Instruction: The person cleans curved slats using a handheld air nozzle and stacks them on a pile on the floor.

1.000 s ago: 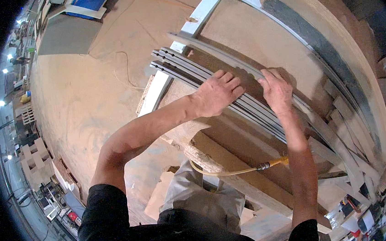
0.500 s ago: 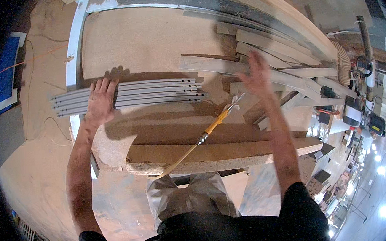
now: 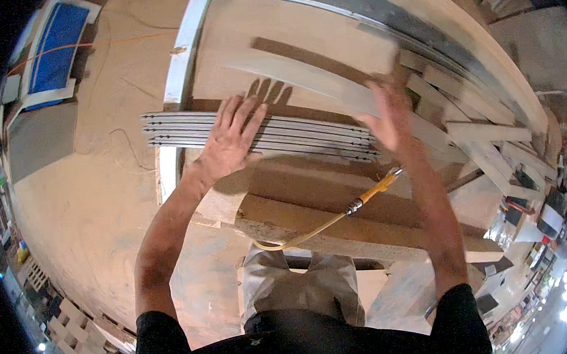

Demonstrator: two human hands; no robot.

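Observation:
Several pale, narrow strips [image 3: 303, 129] lie side by side in a flat row, dark notched marks at both ends. My left hand [image 3: 230, 141] rests flat across them, left of their middle, fingers stretched out. At the row's right end, my blurred right hand [image 3: 391, 117] has its thumb and fingers around a long wooden slat [image 3: 301, 74]. The slat slants beyond the row, smeared by motion, and casts a shadow on the board. Near the right forearm lies a yellow tool [image 3: 379, 189] on a hose; its tip is partly hidden.
More loose wooden slats [image 3: 488, 132] are heaped at the right. A pale frame rail [image 3: 185, 51] passes under the strips' left part. A thick wooden edge [image 3: 315, 231] runs in front of me. A blue panel [image 3: 60, 48] is at far left.
My right hand has closed around a slat from the heap, whose far end has swung away from me. My left hand still lies on the row. The whole view has turned and shifted.

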